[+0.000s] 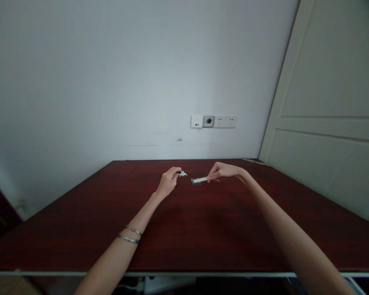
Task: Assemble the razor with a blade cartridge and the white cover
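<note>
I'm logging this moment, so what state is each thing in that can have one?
Left hand: pinching the small white piece
Small white piece: held
Right hand: pinching the pale strip
Pale strip: held, tip at the small clear case
Small clear case: on the table, open or shut unclear
Two bracelets: worn
Rightmost wall socket: nothing plugged in

Pale wall (141,82), wall sockets (225,121), dark red table (209,237)

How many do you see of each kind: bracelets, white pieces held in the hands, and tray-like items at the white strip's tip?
Bracelets: 2
White held pieces: 2 (small piece, left hand; strip, right hand)
Tray-like item: 1
Total: 5
</note>
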Motion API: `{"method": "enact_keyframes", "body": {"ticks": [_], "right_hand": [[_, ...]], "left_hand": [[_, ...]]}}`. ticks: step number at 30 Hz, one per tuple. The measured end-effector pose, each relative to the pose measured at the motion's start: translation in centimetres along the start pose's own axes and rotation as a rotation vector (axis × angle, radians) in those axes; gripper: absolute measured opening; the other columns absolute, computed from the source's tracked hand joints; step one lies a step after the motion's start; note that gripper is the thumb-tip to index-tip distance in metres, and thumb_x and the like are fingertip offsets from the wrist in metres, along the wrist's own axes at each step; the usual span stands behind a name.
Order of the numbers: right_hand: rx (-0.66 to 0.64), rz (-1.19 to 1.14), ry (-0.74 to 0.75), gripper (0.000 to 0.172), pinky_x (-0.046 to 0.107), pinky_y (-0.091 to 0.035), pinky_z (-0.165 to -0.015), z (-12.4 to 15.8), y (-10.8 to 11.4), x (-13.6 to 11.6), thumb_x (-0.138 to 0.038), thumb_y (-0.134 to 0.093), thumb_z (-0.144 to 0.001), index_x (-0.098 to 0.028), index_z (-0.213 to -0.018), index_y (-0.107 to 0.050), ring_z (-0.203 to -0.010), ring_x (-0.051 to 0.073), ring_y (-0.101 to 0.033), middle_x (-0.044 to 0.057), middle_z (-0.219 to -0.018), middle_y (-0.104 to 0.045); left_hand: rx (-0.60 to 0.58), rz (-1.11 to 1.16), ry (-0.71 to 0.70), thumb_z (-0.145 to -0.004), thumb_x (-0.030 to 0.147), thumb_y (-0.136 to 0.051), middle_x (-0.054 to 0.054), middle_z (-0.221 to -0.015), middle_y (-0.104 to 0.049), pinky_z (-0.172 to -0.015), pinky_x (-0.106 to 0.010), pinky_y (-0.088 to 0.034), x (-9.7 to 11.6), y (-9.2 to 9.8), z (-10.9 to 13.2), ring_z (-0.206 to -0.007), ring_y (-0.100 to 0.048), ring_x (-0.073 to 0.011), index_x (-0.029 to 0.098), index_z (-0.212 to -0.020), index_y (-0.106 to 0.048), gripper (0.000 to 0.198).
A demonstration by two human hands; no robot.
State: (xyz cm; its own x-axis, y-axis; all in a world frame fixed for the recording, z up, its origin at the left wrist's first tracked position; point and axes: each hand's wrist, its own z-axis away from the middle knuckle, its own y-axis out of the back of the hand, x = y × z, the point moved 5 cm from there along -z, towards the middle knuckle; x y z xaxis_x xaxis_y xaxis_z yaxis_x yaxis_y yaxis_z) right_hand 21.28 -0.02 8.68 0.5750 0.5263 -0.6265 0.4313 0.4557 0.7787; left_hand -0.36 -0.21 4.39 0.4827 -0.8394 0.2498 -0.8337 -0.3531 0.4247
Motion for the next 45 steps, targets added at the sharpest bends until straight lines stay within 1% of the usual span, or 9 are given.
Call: {"method": "enact_keyframes", "body": {"ticks": [2, 5, 10, 15, 21, 26, 34, 40, 45], "right_hand": [[-0.016, -0.053, 0.032, 0.040, 0.022, -0.026, -0.045, 0.5, -0.1, -0.3, -0.047, -0.059, -0.071, -0.011, -0.082, -0.073, -0.045, 0.007, -0.036, -0.003, -0.047, -0.045], [0.023, -0.104, 0.065, 0.041, 0.022, -0.024, -0.043, 0.6, -0.3, -2.4, -0.048, -0.058, -0.073, -0.011, -0.084, -0.072, -0.044, 0.006, -0.034, -0.003, -0.048, -0.045], [0.031, -0.076, 0.116, 0.040, 0.022, -0.024, -0.044, 0.0, -0.7, -4.7, -0.047, -0.060, -0.072, -0.010, -0.078, -0.072, -0.045, 0.006, -0.034, -0.002, -0.048, -0.047], [0.026, -0.047, 0.084, 0.040, 0.022, -0.026, -0.045, 0.6, -0.3, -4.1, -0.047, -0.060, -0.071, -0.011, -0.081, -0.073, -0.046, 0.007, -0.036, -0.002, -0.048, -0.047], [0.035, -0.059, 0.125, 0.038, 0.022, -0.026, -0.045, -0.1, -1.0, -4.8, -0.046, -0.059, -0.071, -0.011, -0.076, -0.073, -0.047, 0.007, -0.036, -0.001, -0.049, -0.049], [0.085, -0.065, 0.091, 0.041, 0.022, -0.025, -0.045, 0.4, -0.5, -3.4, -0.049, -0.059, -0.071, -0.011, -0.080, -0.073, -0.046, 0.007, -0.035, -0.002, -0.048, -0.047], [0.107, -0.080, 0.131, 0.040, 0.022, -0.026, -0.046, -0.4, -1.9, -4.5, -0.047, -0.059, -0.071, -0.010, -0.075, -0.072, -0.047, 0.007, -0.035, -0.001, -0.049, -0.048], [0.170, -0.063, 0.050, 0.042, 0.023, -0.027, -0.047, 1.3, 0.1, -2.1, -0.049, -0.060, -0.069, -0.011, -0.078, -0.073, -0.047, 0.008, -0.036, -0.001, -0.048, -0.047], [0.263, -0.076, 0.026, 0.043, 0.023, -0.026, -0.047, 2.8, 1.2, -1.3, -0.050, -0.060, -0.069, -0.010, -0.078, -0.072, -0.048, 0.009, -0.037, 0.000, -0.050, -0.050]], "left_hand": [[-0.017, -0.005, -0.006, -0.082, 0.009, -0.044, -0.006, -0.090, -0.062, -0.078, -0.028, -0.047, -0.2, -0.1, 0.1, -0.085, -0.059, -0.0144, 0.017, -0.096, -0.057, 0.020], [-0.049, 0.006, -0.019, -0.082, 0.008, -0.043, -0.006, -0.090, -0.061, -0.077, -0.027, -0.047, 0.0, -0.5, 0.2, -0.085, -0.059, -0.0143, 0.017, -0.097, -0.057, 0.021], [-0.065, 0.020, -0.033, -0.083, 0.008, -0.043, -0.006, -0.090, -0.061, -0.075, -0.027, -0.047, 0.9, -0.6, 0.2, -0.085, -0.059, -0.0140, 0.017, -0.096, -0.057, 0.021], [-0.086, 0.002, -0.053, -0.084, 0.010, -0.041, -0.007, -0.093, -0.061, -0.079, -0.029, -0.047, 1.4, -0.5, 0.2, -0.089, -0.059, -0.0148, 0.017, -0.098, -0.057, 0.022], [-0.083, 0.003, -0.024, -0.082, 0.007, -0.042, -0.006, -0.092, -0.061, -0.076, -0.027, -0.049, 1.4, -0.6, 0.2, -0.086, -0.060, -0.0137, 0.017, -0.099, -0.058, 0.026], [-0.053, -0.010, -0.049, -0.083, 0.008, -0.041, -0.007, -0.093, -0.061, -0.079, -0.028, -0.048, 1.1, -0.5, 0.3, -0.089, -0.059, -0.0146, 0.017, -0.098, -0.058, 0.024], [-0.159, -0.077, -0.086, -0.080, 0.003, -0.040, -0.008, -0.098, -0.060, -0.079, -0.028, -0.049, 1.5, -1.1, 0.7, -0.091, -0.059, -0.0150, 0.017, -0.102, -0.057, 0.031], [-0.131, -0.066, -0.114, -0.084, 0.009, -0.040, -0.008, -0.098, -0.061, -0.082, -0.029, -0.049, 2.1, -0.9, 0.4, -0.093, -0.059, -0.0152, 0.017, -0.102, -0.057, 0.025], [-0.051, 0.000, -0.017, -0.083, 0.013, -0.044, -0.008, -0.096, -0.063, -0.083, -0.031, -0.049, 1.6, -0.4, 0.1, -0.091, -0.060, -0.0164, 0.017, -0.097, -0.059, 0.021]]}}
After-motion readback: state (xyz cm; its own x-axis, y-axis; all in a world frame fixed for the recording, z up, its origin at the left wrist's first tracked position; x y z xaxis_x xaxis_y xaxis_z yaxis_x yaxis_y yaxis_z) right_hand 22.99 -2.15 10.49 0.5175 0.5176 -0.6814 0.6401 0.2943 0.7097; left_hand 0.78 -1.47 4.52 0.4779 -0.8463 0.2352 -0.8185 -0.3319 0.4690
